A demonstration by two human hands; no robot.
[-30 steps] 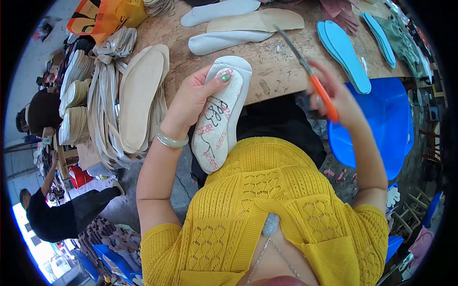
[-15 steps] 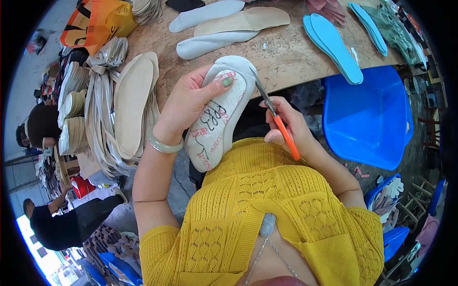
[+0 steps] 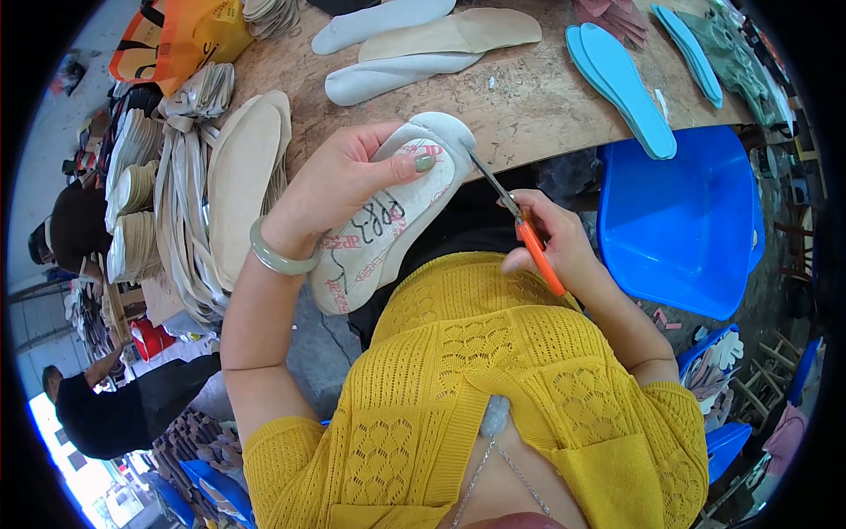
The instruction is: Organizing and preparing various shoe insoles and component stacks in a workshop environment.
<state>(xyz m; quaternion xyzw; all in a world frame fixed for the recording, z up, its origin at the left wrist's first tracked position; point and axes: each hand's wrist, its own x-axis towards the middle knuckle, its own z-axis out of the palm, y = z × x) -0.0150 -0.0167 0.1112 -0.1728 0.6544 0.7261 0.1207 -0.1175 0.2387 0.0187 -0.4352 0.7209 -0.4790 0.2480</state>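
My left hand point(image 3: 352, 181) grips a white insole point(image 3: 379, 216) with red print and black handwriting, its thumb lying on the upper face. Along the insole's edge a wider pale grey border layer shows. The insole is held tilted in front of my body, its upper end near the table edge. In my right hand point(image 3: 560, 234) is a pair of scissors point(image 3: 533, 242) with orange handles and dark metal blades. The blade tips touch the insole's border near its upper right end; whether the blades are parted there I cannot tell.
On the wooden table point(image 3: 520, 97) lie pale insoles point(image 3: 449, 35), light blue insoles point(image 3: 621, 88) and an orange bag point(image 3: 181, 40). Beige insoles point(image 3: 247, 176) and fabric strips hang at the left. A blue tub point(image 3: 679, 225) stands right of my right hand. Another person point(image 3: 123, 406) is at the far left.
The insole has turned clockwise, its lower end swinging left along with my left forearm. The scissors and my right hand have shifted slightly right and down.
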